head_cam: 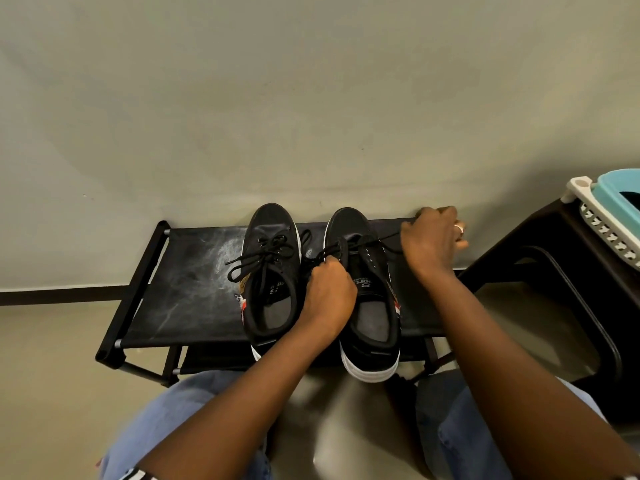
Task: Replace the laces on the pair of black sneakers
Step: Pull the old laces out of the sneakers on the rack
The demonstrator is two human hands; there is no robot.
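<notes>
Against the wall, both sneakers sit on a rack [194,271]. Your left hand [329,292] pinches the right sneaker's [370,306] lace [388,239]; your right hand [433,240] grips its end. Draw it out evenly, steadying the shoe.

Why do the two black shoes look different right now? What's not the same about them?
The left sneaker still has its lace tied in a bow, while the right sneaker has its lace pulled out to both sides. Nobody touches the left sneaker, but the left hand and right hand each grip a lace end of the right sneaker. The right sneaker's heel sticks out past the rack edge more. Both are black with white soles.
</notes>
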